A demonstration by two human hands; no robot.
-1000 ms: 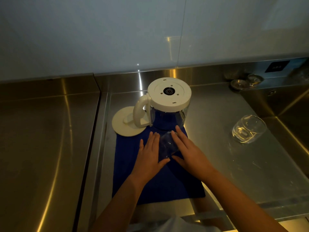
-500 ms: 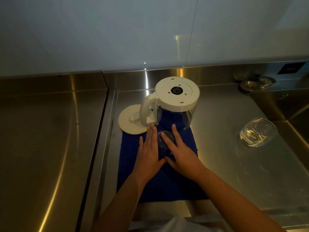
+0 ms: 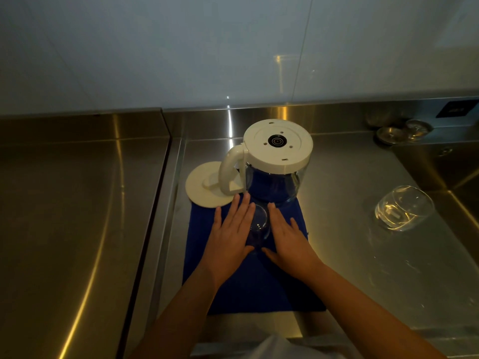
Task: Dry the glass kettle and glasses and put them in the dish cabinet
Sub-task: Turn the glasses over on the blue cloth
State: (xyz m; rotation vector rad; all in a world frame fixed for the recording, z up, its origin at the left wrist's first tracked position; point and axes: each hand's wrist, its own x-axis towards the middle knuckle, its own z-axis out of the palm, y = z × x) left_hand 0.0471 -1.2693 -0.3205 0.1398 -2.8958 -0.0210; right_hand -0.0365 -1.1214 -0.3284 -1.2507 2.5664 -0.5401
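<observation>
Head view: a dark blue rectangular cloth (image 3: 248, 288) lies on the stainless steel counter (image 3: 363, 268). At its 12 o'clock edge, the inverted glass kettle with white plastic base and handle (image 3: 274, 161) stands on the cloth. A round white lid (image 3: 202, 187) lies at the kettle's 9 o'clock. A small clear glass (image 3: 259, 224) rests on the cloth between both hands. The left hand (image 3: 230, 237) and right hand (image 3: 287, 239) lie flat with straight fingers, flanking the glass. A second clear tumbler (image 3: 403, 208) lies at 3 o'clock, well apart.

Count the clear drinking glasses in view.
2. One clear drinking glass is on the blue cloth between left hand and right hand; a second glass lies tipped on the steel counter. Back-corner items are unclear.
</observation>
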